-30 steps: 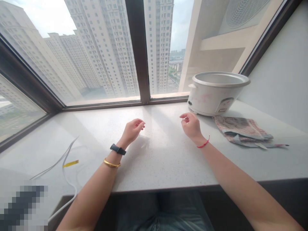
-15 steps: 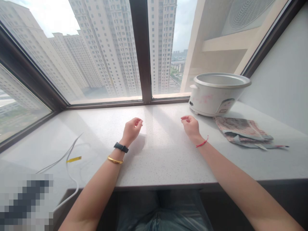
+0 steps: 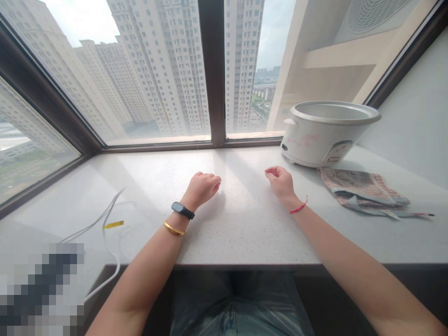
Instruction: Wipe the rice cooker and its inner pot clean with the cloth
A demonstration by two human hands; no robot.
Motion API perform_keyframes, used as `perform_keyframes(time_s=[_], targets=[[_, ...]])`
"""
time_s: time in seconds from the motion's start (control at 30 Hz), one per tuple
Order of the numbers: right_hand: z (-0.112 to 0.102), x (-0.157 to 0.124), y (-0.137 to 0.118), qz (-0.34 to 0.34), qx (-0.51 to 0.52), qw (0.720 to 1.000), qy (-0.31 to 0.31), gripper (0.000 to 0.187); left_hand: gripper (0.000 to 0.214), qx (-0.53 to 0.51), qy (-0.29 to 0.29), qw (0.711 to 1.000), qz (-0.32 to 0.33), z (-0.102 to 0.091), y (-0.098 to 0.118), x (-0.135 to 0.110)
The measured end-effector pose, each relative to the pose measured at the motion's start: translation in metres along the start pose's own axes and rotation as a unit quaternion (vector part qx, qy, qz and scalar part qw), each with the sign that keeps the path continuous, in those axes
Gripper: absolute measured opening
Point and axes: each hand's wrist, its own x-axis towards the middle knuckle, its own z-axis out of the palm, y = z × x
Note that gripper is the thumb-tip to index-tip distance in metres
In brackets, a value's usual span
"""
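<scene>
My left hand (image 3: 203, 189) is curled into a loose fist, knuckles up, just above the pale speckled countertop (image 3: 241, 224); I see nothing in it. A black fitness band (image 3: 182, 210) and a gold bangle (image 3: 174, 228) circle that wrist. Across a gap to the right, my right hand (image 3: 281, 181) has its fingers bent in toward the thumb, with no object showing between them. Its wrist wears a red string bracelet (image 3: 298, 206). Nearest to this hand stands a white rice cooker (image 3: 318, 140) without a lid, and in front of the cooker lies a folded patterned cloth (image 3: 364, 189).
On the left, a white cable (image 3: 115, 259) with a yellow tag (image 3: 114, 224) runs over the counter's edge, near a blurred-out dark area. Windows with a dark frame (image 3: 215, 84) border the back; a white wall (image 3: 416, 107) closes the right side.
My left hand has rolled over, so its knuckles and the band's face now point up, and it sits slightly farther right. The view has shifted a little; my right hand keeps its pose.
</scene>
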Motion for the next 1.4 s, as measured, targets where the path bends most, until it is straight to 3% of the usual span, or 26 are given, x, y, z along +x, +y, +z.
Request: perform_keyframes(time_s=[0.47,0.73,0.93,1.07,1.17,1.27,1.4], targets=[[0.003,-0.012,-0.012,-0.023,-0.012,0.999,-0.039,0.013,0.017,0.082,-0.052,0.993,0.073,0.003,0.013,0.002],[0.003,-0.015,-0.015,-0.030,-0.013,0.998,-0.050,0.013,0.027,0.115,-0.044,0.987,0.109,0.004,0.031,0.005],[0.003,-0.016,-0.017,-0.029,-0.013,0.998,-0.055,0.013,0.020,0.120,-0.053,0.982,0.136,0.004,0.035,0.005],[0.004,-0.017,-0.018,-0.026,-0.014,0.998,-0.060,0.013,0.017,0.075,-0.059,0.989,0.114,0.003,0.034,0.005],[0.004,-0.018,-0.018,-0.028,-0.014,0.998,-0.063,0.013,0.010,-0.088,-0.039,0.994,0.053,0.005,0.035,0.004],[0.005,-0.018,-0.018,-0.028,-0.014,0.997,-0.068,0.013,0.007,-0.223,-0.008,0.975,-0.023,0.007,0.034,0.003],[0.004,-0.018,-0.017,-0.029,-0.015,0.997,-0.070,0.012,0.018,-0.307,0.039,0.943,-0.126,0.009,0.027,0.003]])
